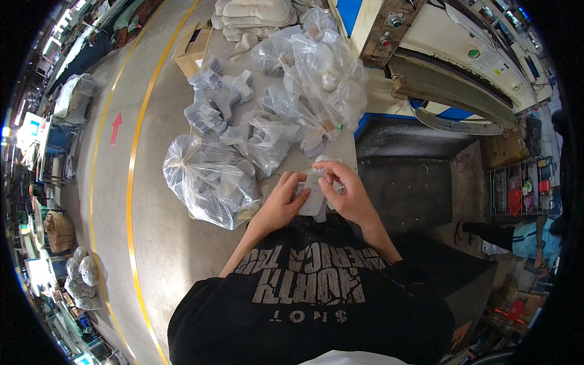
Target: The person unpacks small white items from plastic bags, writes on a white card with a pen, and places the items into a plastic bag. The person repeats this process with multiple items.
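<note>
Close to my body, over the near end of the table, both hands hold a small stack of pale grey flat cut pieces [312,204] with rounded lower corners. My left hand [283,202] grips the stack along its left side, thumb on top. My right hand [348,193] is closed at the upper right of the stack, thumb and fingertips together at its edge. What exactly the right fingertips pinch is too small to make out. Just beyond my left hand lies a clear plastic bag [213,182] of grey pieces.
More clear bags [325,79] of pieces crowd the table [340,149]. Loose grey curved stacks [216,100] lie left, pale stacked pieces [252,15] at the far end, beside a cardboard box [193,45]. A cream machine [450,42] stands right; a yellow-lined walkway [137,140] runs left.
</note>
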`<state>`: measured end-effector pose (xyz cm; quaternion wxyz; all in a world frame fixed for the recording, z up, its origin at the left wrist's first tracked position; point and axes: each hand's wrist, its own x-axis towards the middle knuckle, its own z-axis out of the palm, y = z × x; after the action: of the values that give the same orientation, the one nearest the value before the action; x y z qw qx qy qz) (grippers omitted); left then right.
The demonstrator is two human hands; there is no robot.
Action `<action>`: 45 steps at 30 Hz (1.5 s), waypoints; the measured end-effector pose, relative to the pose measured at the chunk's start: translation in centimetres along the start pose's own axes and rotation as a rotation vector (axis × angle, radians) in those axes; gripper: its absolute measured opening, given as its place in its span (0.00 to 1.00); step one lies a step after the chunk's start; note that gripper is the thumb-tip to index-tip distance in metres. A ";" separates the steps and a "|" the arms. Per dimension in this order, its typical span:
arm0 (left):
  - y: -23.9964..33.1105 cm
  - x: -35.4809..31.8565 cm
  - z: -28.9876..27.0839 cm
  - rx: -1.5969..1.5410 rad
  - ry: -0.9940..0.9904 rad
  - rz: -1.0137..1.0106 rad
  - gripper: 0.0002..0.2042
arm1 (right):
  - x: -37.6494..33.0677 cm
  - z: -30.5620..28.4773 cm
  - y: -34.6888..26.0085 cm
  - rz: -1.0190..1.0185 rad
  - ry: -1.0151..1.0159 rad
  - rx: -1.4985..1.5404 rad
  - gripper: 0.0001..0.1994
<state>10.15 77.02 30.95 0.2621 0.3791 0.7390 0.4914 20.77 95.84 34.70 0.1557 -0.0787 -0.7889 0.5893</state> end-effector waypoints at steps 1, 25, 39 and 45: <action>0.1 0.0 0.2 -0.008 0.016 0.019 0.16 | 0.3 -0.1 -0.6 -0.012 -0.059 -0.064 0.15; -1.8 0.6 0.9 -1.124 0.197 -0.395 0.17 | -0.9 -0.3 0.6 0.049 -0.050 -0.087 0.10; -1.8 0.8 0.6 -0.961 0.182 -0.423 0.18 | -1.3 0.4 0.8 -0.052 -0.053 -0.105 0.12; -2.8 1.0 1.0 -0.930 0.269 -0.482 0.20 | -1.1 0.8 0.5 -0.207 0.020 -0.241 0.11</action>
<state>9.46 77.73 27.93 0.4107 -0.0234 0.5365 0.7369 21.54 94.88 33.81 0.2127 -0.0208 -0.8563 0.4703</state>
